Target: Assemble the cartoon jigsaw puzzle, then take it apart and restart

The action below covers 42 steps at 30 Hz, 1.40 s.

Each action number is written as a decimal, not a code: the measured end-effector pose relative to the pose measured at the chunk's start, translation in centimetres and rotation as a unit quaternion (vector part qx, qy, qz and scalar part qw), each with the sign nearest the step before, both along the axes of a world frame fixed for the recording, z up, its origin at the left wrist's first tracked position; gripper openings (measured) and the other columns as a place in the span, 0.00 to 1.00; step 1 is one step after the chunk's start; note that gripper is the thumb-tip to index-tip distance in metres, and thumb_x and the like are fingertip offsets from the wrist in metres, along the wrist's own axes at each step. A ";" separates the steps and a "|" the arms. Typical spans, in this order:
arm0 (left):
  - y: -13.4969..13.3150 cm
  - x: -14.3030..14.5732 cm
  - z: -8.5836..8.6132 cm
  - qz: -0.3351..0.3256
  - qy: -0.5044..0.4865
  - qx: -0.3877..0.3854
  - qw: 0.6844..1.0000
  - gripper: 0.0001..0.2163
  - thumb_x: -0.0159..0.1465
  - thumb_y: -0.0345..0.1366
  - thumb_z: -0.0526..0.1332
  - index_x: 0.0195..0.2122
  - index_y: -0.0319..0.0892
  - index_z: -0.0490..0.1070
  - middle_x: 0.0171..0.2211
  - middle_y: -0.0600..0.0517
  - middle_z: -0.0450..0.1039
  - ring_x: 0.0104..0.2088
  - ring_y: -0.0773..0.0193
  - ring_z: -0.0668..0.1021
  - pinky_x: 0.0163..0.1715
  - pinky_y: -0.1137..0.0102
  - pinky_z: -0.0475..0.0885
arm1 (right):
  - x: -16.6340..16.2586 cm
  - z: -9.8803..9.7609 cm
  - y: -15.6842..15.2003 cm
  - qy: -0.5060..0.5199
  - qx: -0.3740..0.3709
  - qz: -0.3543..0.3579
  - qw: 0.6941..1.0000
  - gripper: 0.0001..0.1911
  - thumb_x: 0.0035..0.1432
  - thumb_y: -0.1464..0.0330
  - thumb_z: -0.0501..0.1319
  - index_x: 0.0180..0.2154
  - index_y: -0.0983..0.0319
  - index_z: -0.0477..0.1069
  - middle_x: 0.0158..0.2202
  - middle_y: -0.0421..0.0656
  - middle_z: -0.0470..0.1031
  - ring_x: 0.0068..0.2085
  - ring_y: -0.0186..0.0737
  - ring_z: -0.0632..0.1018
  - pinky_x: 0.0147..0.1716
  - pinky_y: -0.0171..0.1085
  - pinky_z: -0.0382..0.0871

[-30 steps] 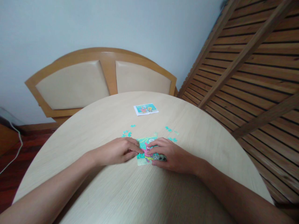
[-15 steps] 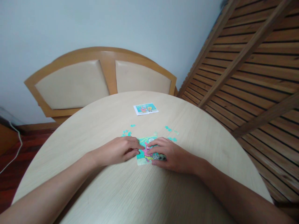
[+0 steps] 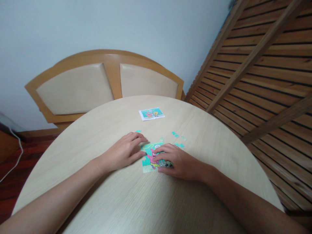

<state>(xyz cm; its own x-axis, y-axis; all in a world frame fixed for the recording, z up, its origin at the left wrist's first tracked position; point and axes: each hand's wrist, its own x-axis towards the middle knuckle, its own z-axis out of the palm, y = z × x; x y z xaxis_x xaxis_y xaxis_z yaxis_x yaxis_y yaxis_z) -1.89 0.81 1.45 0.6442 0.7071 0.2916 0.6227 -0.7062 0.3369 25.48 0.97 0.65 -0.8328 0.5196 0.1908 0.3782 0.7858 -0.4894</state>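
Note:
A partly assembled jigsaw puzzle [image 3: 149, 167] with a pink starfish cartoon figure lies flat on the table in front of me. My left hand [image 3: 128, 149] is at its left edge, thumb and fingers apart, the fingertips by the upper left corner. Over the right part of the puzzle rests my right hand [image 3: 172, 159], its fingers spread and hiding some of the picture. Loose teal puzzle pieces [image 3: 179, 145] lie beyond my right hand. One more loose piece [image 3: 138, 131] shows just past my left hand, which covers the area beside it.
A picture card [image 3: 152, 113] with the cartoon figures lies farther back on the round wooden table [image 3: 117, 201]. Behind the table stands a padded wooden backrest [image 3: 117, 78] against the wall. A slatted wooden panel [image 3: 263, 71] leans along the right side.
My left hand has lifted its fingers off the puzzle's left part and shifted up and away, opening from the thumb. It now covers the loose pieces at the left. My right hand stays put.

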 end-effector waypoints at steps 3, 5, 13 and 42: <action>0.8 -1.4 0.0 0.113 0.009 0.015 0.993 0.13 0.71 0.39 0.57 0.52 0.43 0.73 0.50 0.44 0.73 0.49 0.52 0.76 0.52 0.56 0.71 | 0.0 0.0 0.0 -0.001 -0.004 0.002 1.000 0.15 0.64 0.63 0.66 0.51 0.58 0.77 0.56 0.48 0.76 0.58 0.47 0.73 0.60 0.49 0.64; 1.5 -2.6 -0.1 0.175 0.022 0.003 0.984 0.12 0.70 0.39 0.56 0.48 0.42 0.75 0.47 0.44 0.75 0.47 0.52 0.77 0.49 0.57 0.72 | 0.0 0.0 0.1 0.000 -0.004 0.006 1.000 0.15 0.64 0.63 0.66 0.51 0.58 0.77 0.56 0.48 0.76 0.59 0.47 0.73 0.59 0.49 0.64; 2.4 -3.6 -1.1 0.203 0.037 -0.052 0.977 0.17 0.69 0.44 0.58 0.52 0.42 0.77 0.47 0.43 0.76 0.43 0.53 0.79 0.46 0.59 0.74 | 0.1 0.0 0.0 -0.006 0.000 0.003 1.000 0.15 0.64 0.63 0.66 0.52 0.57 0.77 0.57 0.48 0.76 0.59 0.47 0.73 0.60 0.49 0.64; 3.0 -3.5 -2.5 0.132 0.025 -0.037 0.990 0.07 0.67 0.39 0.58 0.39 0.42 0.73 0.42 0.46 0.77 0.45 0.54 0.76 0.53 0.56 0.67 | 0.0 0.0 0.0 0.001 0.002 0.000 1.000 0.14 0.64 0.63 0.66 0.51 0.57 0.77 0.56 0.49 0.76 0.57 0.47 0.74 0.59 0.49 0.64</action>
